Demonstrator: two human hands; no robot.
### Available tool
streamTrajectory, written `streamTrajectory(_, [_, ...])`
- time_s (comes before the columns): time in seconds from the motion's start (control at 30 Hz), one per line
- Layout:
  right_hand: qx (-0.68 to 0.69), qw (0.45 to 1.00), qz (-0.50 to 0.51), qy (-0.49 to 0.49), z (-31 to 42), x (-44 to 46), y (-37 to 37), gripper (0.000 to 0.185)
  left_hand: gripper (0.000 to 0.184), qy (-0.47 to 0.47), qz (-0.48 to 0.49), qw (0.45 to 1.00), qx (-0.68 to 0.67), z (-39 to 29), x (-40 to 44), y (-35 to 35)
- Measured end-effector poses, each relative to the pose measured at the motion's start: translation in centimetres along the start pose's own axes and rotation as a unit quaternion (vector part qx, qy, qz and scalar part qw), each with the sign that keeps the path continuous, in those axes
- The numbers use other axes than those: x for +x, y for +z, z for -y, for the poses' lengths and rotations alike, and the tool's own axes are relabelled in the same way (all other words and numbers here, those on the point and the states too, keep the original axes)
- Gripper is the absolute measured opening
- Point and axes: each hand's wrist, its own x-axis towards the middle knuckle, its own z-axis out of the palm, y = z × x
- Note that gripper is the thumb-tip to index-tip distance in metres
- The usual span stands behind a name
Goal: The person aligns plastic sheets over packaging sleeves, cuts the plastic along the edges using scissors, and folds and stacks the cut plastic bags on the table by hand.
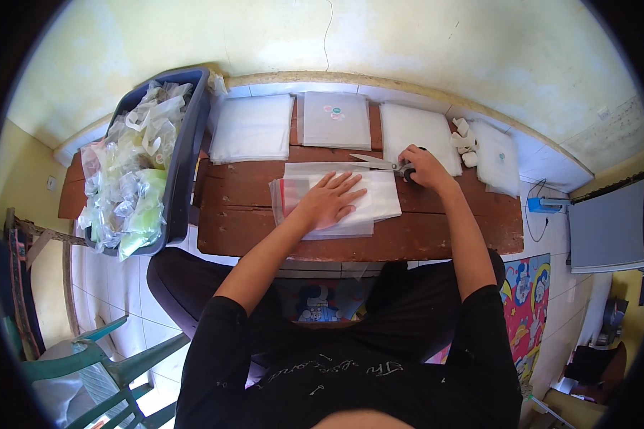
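Observation:
My left hand point(329, 200) lies flat, fingers spread, on a small pile of clear plastic bags point(386, 198) in the middle of the brown wooden table. A strip of red shows at the pile's left side. My right hand point(426, 170) grips the dark handles of a pair of scissors point(373, 162). The blades point left, slightly apart, over the pile's far edge. Behind the pile lie a stack of clear bags point(252, 129), a stack with a printed logo point(336, 129), and another clear stack point(415, 129) near my right hand.
A dark plastic tub point(202, 107) full of crumpled plastic bags stands at the left. More bags point(497, 154) and a white bundle point(464, 139) lie at the right end of the wooden table point(243, 214). A green chair point(114, 365) is at the lower left.

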Motion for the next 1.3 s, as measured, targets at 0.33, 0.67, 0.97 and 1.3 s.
streamTrajectory(0.33, [0.007,1.000,0.006,-0.006,0.1,0.1,0.0,0.040,0.051,-0.008,0.009,1.000,0.017,-0.5,0.1,-0.3])
streamTrajectory(0.67, [-0.015,1.000,-0.005,-0.026,0.8,0.7,0.6,0.041,0.050,-0.005,0.000,1.000,0.024,-0.6,0.1,-0.4])
streamTrajectory(0.97, [-0.011,0.999,-0.018,-0.035,0.7,0.9,0.7,0.038,0.049,-0.007,-0.006,1.000,0.019,-0.6,0.0,-0.3])
streamTrajectory(1.3, [-0.005,0.998,-0.040,-0.039,0.1,0.9,1.3,0.036,0.049,-0.011,0.017,1.000,0.018,-0.9,0.2,-0.9])
